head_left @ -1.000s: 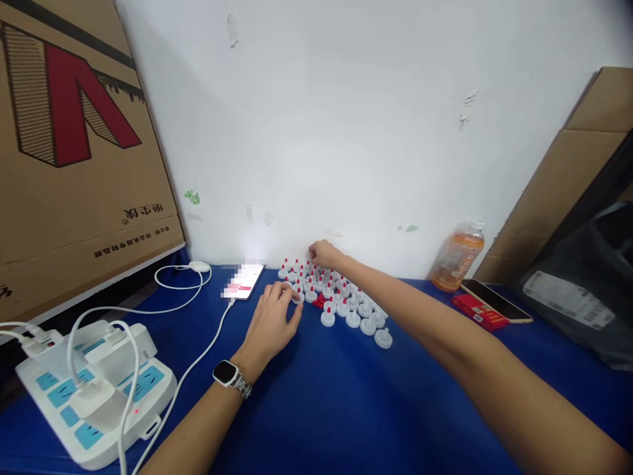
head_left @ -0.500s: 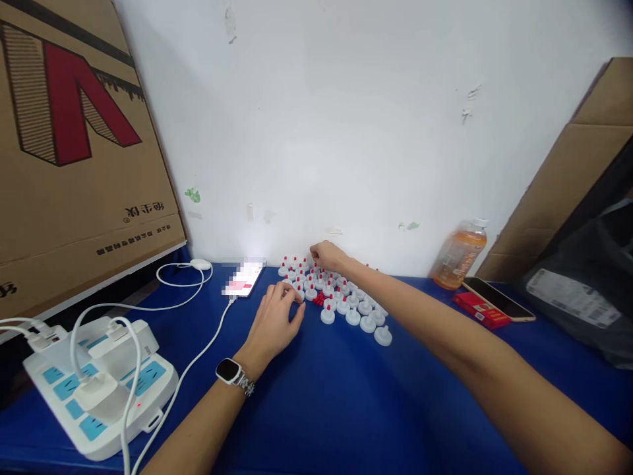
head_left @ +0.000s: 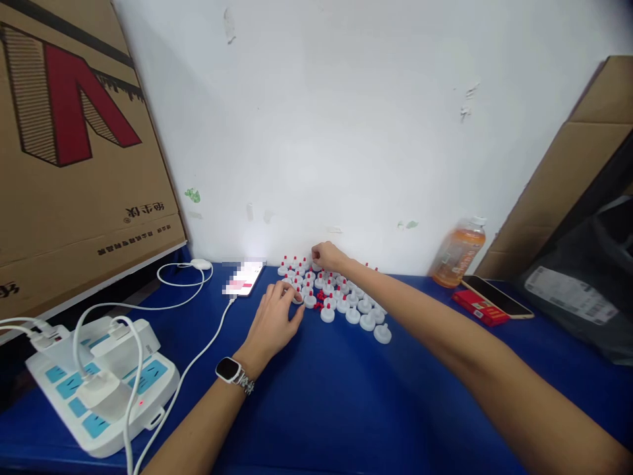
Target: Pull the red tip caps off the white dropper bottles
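A cluster of white nozzle caps (head_left: 367, 322), many with small red tip caps (head_left: 328, 306), stands on the blue tabletop near the wall. In its middle lies a little pile of loose red tip caps (head_left: 320, 302). My right hand (head_left: 327, 257) reaches across to the back of the cluster, fingers pinched together over a white nozzle cap; what they hold is hidden. My left hand (head_left: 274, 320) rests at the cluster's left edge, its fingers loosely bent with the thumb apart. Its fingertips are beside the nearest white caps, and no grip on one shows.
On the left are a white power strip (head_left: 165, 382) with cables and a charging phone (head_left: 251, 277). To the right stand an orange drink bottle (head_left: 457, 257), a red box (head_left: 479, 308) and another phone (head_left: 497, 297). Cardboard boxes (head_left: 99, 191) flank the table (head_left: 316, 396).
My right hand stays pinched at the back, shifting only very slightly. The red tip caps in the middle look more spread out. My left hand stays nearly in place.
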`<state>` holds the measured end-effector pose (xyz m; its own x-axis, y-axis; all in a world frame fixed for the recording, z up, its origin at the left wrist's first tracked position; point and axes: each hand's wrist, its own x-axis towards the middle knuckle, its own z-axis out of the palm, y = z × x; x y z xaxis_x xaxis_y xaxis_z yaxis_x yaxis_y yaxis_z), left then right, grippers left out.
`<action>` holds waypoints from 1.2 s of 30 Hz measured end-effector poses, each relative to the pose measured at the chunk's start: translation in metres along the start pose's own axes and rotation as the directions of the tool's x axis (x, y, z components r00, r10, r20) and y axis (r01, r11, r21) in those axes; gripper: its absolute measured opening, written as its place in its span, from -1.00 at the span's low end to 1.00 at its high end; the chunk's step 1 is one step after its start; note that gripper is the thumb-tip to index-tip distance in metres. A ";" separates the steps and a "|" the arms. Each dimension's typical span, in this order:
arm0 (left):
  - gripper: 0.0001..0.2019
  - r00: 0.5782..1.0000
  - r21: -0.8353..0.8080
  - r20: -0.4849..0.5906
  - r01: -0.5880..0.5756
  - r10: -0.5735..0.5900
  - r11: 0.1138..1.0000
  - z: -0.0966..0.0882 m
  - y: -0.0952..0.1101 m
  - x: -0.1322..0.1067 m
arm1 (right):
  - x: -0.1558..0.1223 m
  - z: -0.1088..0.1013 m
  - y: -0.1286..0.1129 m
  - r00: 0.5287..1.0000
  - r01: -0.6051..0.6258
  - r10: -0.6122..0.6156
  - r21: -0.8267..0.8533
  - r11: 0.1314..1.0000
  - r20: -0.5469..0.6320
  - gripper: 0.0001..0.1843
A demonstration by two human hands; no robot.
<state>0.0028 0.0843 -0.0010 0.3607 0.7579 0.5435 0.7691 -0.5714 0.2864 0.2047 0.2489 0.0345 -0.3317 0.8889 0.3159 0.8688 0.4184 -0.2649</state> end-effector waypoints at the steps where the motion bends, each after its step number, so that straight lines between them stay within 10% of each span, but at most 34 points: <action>1: -0.91 1.000 0.004 0.011 0.001 -0.001 1.000 0.000 0.000 0.000 | 0.000 0.002 -0.001 1.000 -0.004 0.004 0.002 1.000 0.008 -0.84; 9: -0.94 0.994 -0.021 0.113 -0.009 0.012 1.000 0.002 -0.002 0.001 | -0.023 -0.009 -0.017 0.999 -0.032 0.033 0.054 0.998 -0.027 -0.78; 16: -0.92 0.992 -0.103 0.111 -0.050 0.062 0.993 0.001 0.006 0.003 | -0.140 -0.032 -0.040 0.976 0.126 -0.102 0.111 0.986 -0.195 -0.82; 22: -0.88 0.981 -0.236 0.127 -0.115 0.148 0.965 -0.002 0.019 0.001 | -0.210 -0.049 -0.021 0.951 -0.041 0.080 0.136 0.990 -0.298 -0.85; 30: -0.87 0.965 -0.247 0.165 -0.159 0.203 0.956 0.001 0.033 -0.001 | -0.210 -0.039 -0.026 0.977 -0.132 0.131 0.004 0.991 -0.166 -0.87; 36: -0.69 0.967 -0.244 0.043 -0.233 0.250 0.942 -0.001 0.048 -0.006 | -0.207 -0.036 -0.052 0.961 -0.028 0.137 0.408 0.912 -0.239 -0.90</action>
<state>0.0369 0.0525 0.0100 0.5636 0.6037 0.5638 0.5117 -0.7910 0.3354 0.2411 0.0365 0.0160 -0.1119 0.8670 0.4855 0.6521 0.4327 -0.6225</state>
